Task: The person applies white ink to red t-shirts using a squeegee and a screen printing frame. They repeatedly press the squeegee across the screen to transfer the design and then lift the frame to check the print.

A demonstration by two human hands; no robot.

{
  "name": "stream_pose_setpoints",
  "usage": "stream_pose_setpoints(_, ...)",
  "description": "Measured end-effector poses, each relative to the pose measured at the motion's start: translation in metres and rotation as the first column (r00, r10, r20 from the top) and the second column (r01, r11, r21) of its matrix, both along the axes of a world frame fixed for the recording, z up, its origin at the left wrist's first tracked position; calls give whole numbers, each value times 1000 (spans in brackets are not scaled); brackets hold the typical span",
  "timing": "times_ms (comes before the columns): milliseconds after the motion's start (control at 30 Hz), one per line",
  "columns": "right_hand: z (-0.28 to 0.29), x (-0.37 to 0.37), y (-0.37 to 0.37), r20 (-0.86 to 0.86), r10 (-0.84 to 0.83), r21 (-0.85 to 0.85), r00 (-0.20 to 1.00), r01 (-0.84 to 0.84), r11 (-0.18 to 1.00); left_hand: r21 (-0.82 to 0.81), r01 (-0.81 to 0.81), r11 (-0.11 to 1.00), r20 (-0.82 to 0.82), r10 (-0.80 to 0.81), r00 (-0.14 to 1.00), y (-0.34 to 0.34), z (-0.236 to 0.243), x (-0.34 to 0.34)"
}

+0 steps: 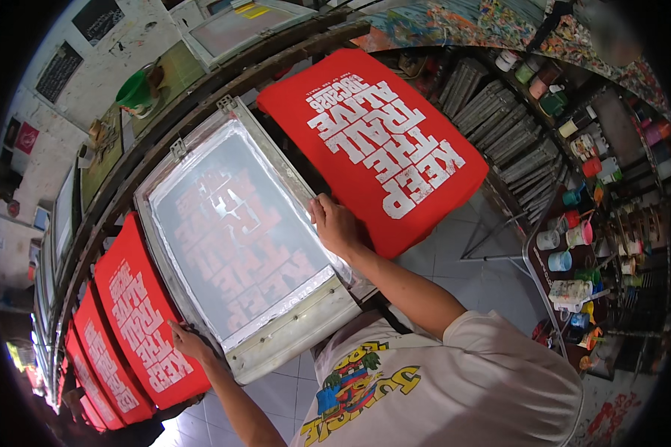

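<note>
A silk-screen frame (pixel 301 322) with pale grey mesh and a faint stencil lies in the middle. My right hand (pixel 336 227) has its fingers bent over the frame's right edge. Low on the left, my left hand (pixel 191 345) has partly curled fingers at the edge of a red printed shirt (pixel 130 253), beside the frame's lower left; what they grip is unclear. A larger-looking red shirt (pixel 425 223) with white block lettering lies flat on a board to the right of the frame.
More red printed shirts (pixel 89 320) line the rail leftward. Behind are a green bucket (pixel 133 93) and another screen (pixel 250 22). At right stand a side table of paint pots (pixel 579 237), stacked screens (pixel 484 119) and shelves of containers (pixel 574 123). Tiled floor (pixel 443 261) shows below.
</note>
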State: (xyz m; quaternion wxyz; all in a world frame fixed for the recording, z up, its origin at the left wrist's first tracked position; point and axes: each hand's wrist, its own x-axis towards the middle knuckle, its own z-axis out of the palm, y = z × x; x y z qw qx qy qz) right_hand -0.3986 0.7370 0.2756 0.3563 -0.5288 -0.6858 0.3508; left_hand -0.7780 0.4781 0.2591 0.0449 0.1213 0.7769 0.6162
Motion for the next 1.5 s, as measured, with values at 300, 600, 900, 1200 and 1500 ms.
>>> stream_pose_setpoints(300, -5, -9, 2, -80, -69, 86, 994, 76, 993, 52, 12, 999, 106, -17, 994, 0, 8, 6)
stream_pose_setpoints(600, 16, -2, -2, -6, 9, -14, 1000, -9, 1000, 67, -35, 997, 118, 27, 993, 2, 8, 4)
stream_pose_setpoints(900, 3, -3, 1, -29, -2, 70, 1000, 4, 998, 59, -21, 998, 92, 16, 996, 2, 6, 6)
stream_pose_setpoints(1200, 1, -8, -1, -21, -11, 185, 1000, 15, 983, 41, -15, 999, 51, 12, 999, 1, 4, 6)
stream_pose_setpoints(1500, 8, -6, -3, 12, 25, 151, 1000, -26, 988, 64, -73, 995, 17, 72, 997, 10, 18, 15)
